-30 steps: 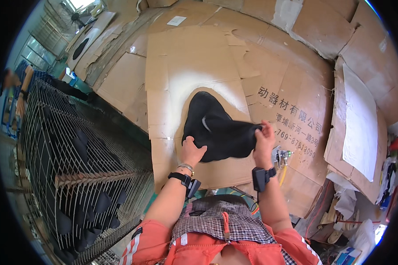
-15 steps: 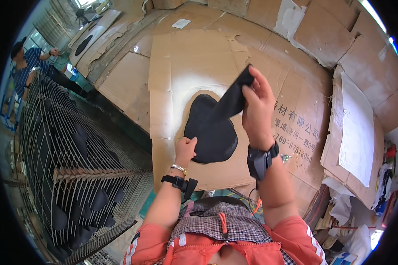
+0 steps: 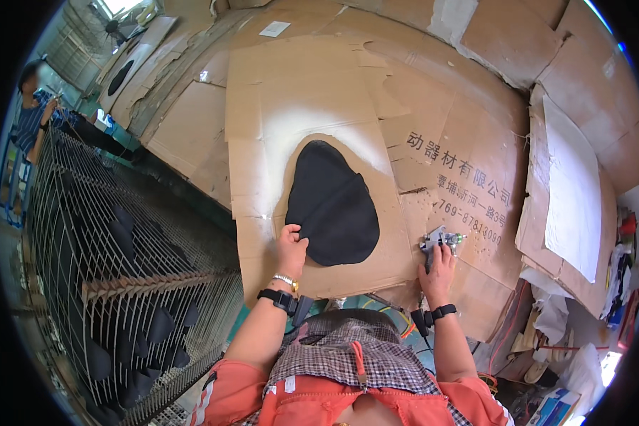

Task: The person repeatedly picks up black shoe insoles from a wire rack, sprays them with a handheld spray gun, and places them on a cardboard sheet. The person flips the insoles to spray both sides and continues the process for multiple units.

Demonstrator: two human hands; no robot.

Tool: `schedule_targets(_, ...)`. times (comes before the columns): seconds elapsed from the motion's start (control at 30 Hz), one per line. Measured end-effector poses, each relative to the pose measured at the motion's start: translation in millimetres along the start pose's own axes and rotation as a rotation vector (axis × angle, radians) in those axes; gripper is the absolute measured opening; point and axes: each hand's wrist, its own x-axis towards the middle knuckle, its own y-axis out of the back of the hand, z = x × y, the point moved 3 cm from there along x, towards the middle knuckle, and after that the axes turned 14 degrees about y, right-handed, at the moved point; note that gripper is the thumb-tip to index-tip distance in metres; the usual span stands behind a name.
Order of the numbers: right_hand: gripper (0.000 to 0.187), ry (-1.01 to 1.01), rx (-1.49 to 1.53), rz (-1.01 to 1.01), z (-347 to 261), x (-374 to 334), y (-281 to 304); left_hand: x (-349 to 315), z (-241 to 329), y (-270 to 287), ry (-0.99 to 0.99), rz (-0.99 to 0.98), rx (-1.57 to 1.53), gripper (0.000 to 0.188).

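The left hand [image 3: 292, 248] is at the left rim of a black fabric panel [image 3: 334, 206], its grip narrow, with thumb and fingertips close together on the panel's lower left edge; whether the cloth is pinched between them or only pressed, I cannot tell. The panel lies flat on a brown cardboard sheet [image 3: 298, 78], toward the near edge of the cardboard-covered tabletop [image 3: 468, 298], its broad rounded end nearest the person and its narrower end pointing to the far edge; a faint slanting line crosses it. White overspray [image 3: 316, 122] borders its narrow end. To the right of the panel and well apart from it, near the tabletop's near right corner, the right hand [image 3: 438, 275] touches a silver spray gun [image 3: 440, 236], fingers over the handle and thumb on its left side; how far this grip is closed cannot be made out. A metal bracelet [image 3: 284, 278] circles the left wrist, and a black strapped device sits on each forearm. Along the tabletop's left edge stands a wire rack [image 3: 142, 285] holding dark pieces, with a co-worker [image 3: 30, 117] beyond it. A white sheet [image 3: 571, 192] covers a cardboard panel at the tabletop's right edge.
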Motion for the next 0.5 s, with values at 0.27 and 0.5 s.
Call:
schedule_targets(0.27, 0.076, -0.247, 0.112, -0.030, 15, 6, -9, -62, 49, -4, -0.812, 0.027, 0.351, 0.042)
schedule_targets(0.5, 0.070, -0.298, 0.868, 0.322, 21, -14, 69, -9, 15, 22, -0.310, 0.052, 0.321, 0.049)
